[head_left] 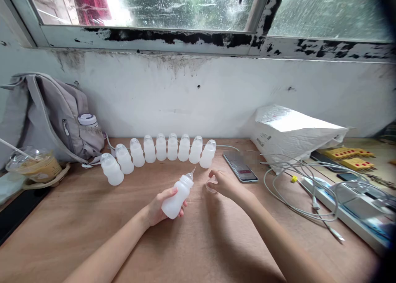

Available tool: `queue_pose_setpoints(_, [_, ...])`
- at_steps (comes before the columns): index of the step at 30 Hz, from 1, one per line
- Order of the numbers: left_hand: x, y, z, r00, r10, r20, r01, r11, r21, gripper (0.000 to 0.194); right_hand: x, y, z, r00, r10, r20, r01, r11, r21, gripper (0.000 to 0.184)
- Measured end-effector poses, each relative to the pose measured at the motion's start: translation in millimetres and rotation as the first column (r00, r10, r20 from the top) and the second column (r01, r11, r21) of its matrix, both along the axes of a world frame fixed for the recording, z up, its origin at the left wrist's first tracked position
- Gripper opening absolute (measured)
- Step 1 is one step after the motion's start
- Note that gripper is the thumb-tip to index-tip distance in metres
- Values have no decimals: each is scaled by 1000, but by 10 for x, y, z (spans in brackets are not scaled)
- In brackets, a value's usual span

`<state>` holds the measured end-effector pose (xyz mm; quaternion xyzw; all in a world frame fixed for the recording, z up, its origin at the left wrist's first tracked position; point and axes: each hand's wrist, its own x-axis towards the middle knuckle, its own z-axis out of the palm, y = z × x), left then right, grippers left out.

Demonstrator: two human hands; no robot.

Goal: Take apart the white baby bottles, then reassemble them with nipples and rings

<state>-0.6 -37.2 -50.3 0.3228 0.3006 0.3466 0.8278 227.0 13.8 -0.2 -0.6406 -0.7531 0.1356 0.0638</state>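
My left hand (159, 206) is wrapped around a white, translucent feeding bottle (177, 198), tilted with its top toward the upper right. A thin pointed clear nipple (192, 172) sticks up from the bottle's collar, uncovered. To the right, my right hand (222, 184) has its fingers closed on a clear bottle cap (211, 184), low over the table and apart from the bottle. Behind both hands several similar capped bottles (161, 147) stand upright in a curved row; the leftmost bottle (111, 170) is the nearest of them.
A phone (240, 166) lies right of the row, near a white foil bag (293, 130). Loose white cables (291, 204) and a power strip (343, 213) fill the right side. At left are a grey backpack (52, 114) and an iced drink cup (38, 167) in a carrier.
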Motion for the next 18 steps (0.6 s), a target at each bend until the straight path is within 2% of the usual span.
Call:
queue_pose_setpoints(8, [8, -2, 27, 1000, 4, -1, -4, 1000, -7, 34, 3, 3, -26, 997, 16, 71, -12, 998, -62, 30])
queue_pose_setpoints(11, [12, -8, 26, 1000, -2, 3, 2, 1000, 14, 35, -4, 3, -25, 996, 12, 91, -9, 999, -38, 31])
queue_pose_setpoints(13, [23, -18, 35, 1000, 13, 15, -14, 999, 48, 39, -42, -21, 19, 997, 19, 74, -22, 999, 39, 28])
queue_pose_setpoints(16, [56, -39, 99, 995, 95, 33, -98, 988, 116, 46, -165, -110, 139, 985, 53, -163, -12, 971, 239, 20])
queue_pose_setpoints(18, [88, -60, 179, 988, 151, -23, -144, 973, 181, 44, -276, -197, 213, 913, 71, -402, 32, 969, 244, 31])
